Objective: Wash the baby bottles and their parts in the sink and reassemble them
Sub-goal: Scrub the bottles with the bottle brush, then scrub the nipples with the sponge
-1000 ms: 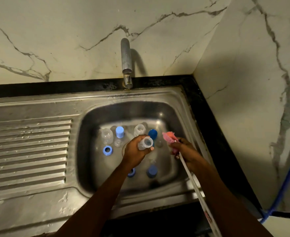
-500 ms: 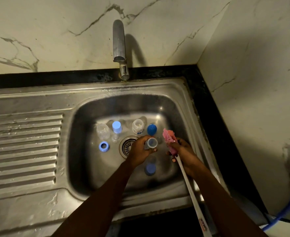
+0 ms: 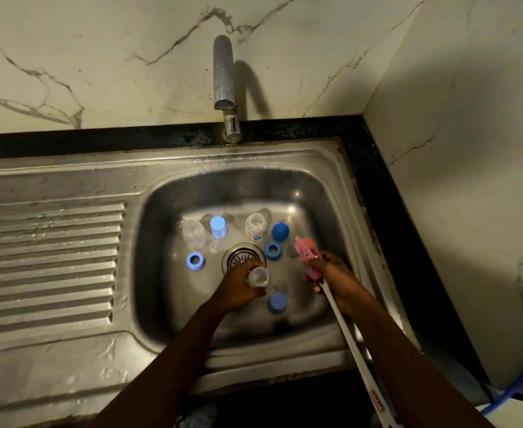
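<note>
In the stainless steel sink (image 3: 158, 298), L to R: a light-blue plastic screw ring (image 3: 195, 261) lay flat nr a clear plastic bottle (image 3: 193, 235); left hand (image 3: 238, 290) had fingers curled round a small clear plastic bottle part (image 3: 258, 276) by the drain; right hand (image 3: 332, 278) gripped a pink-sponge, white-handled bottle brush (image 3: 305, 249).

Both forearms stretch forward. The left hand (image 3: 238, 288) curls round a small clear plastic bottle part (image 3: 258, 276); the right hand (image 3: 332, 274) grips a white-handled pink brush (image 3: 305, 249).
</note>
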